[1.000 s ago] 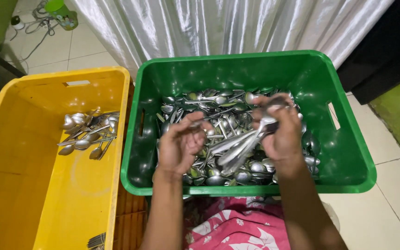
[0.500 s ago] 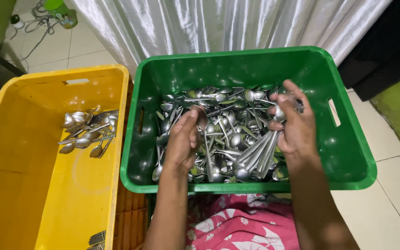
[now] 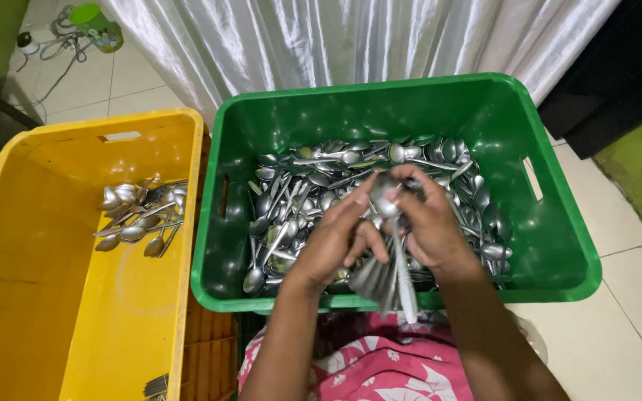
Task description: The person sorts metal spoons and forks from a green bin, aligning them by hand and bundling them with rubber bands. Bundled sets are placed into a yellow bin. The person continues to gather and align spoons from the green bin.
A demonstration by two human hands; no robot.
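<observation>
A green plastic crate (image 3: 551, 208) holds a heap of loose metal spoons (image 3: 299, 193). Over its near side, my right hand (image 3: 432, 226) grips a bunch of spoons (image 3: 389, 276), bowls up and handles hanging down past the crate's front rim. My left hand (image 3: 332, 241) presses against the same bunch from the left, its fingers on the spoons at the top. A yellow plastic crate (image 3: 46, 297) stands to the left with a small pile of spoons (image 3: 139, 223) at its far end.
A silvery curtain (image 3: 336, 37) hangs behind the crates. Pink flowered cloth (image 3: 380, 364) covers my lap below the green crate. A green cup (image 3: 96, 22) and cables lie on the tiled floor at the top left. A dark cabinet (image 3: 618, 67) stands at the right.
My hands have come together over the green crate. The bunch of spoons in my right hand has turned upright, and my left hand has moved onto it.
</observation>
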